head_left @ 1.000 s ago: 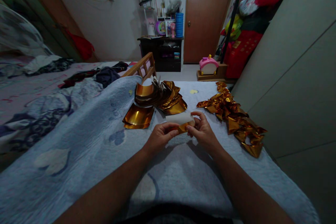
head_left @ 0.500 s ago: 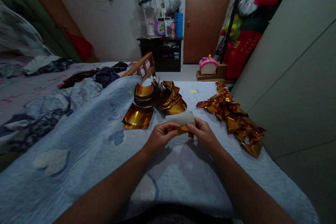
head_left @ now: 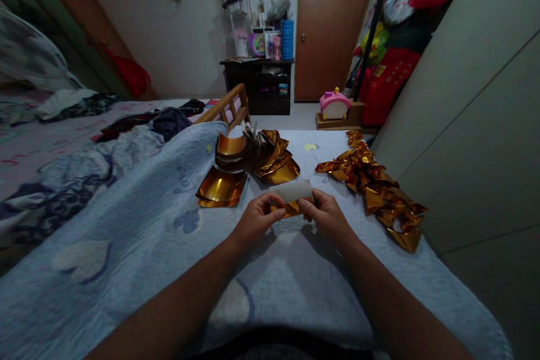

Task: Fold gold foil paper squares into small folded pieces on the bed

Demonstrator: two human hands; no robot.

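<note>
A sheet of gold foil paper (head_left: pixel 290 191) is held between my two hands above the bed, its pale back curving up and a gold band showing along the near edge. My left hand (head_left: pixel 260 215) pinches its left end between thumb and fingers. At the other end, my right hand (head_left: pixel 324 211) grips it with the thumb on the gold side. Just beyond lies a fanned stack of gold foil sheets (head_left: pixel 253 157), with a smaller pile of gold sheets (head_left: pixel 221 185) to its left. Folded gold foil pieces (head_left: pixel 371 185) lie heaped on the right.
A light blue quilt (head_left: pixel 169 270) covers the surface under my hands. Rumpled clothes (head_left: pixel 169 124) lie to the left by a wooden rail (head_left: pixel 228 107). A pale cabinet (head_left: pixel 472 140) borders the right side. A pink toy (head_left: pixel 335 106) stands past the far edge.
The foil sheet has shifted slightly in my fingers, and more of its gold band shows between my thumbs. Both hands keep their hold in nearly the same place.
</note>
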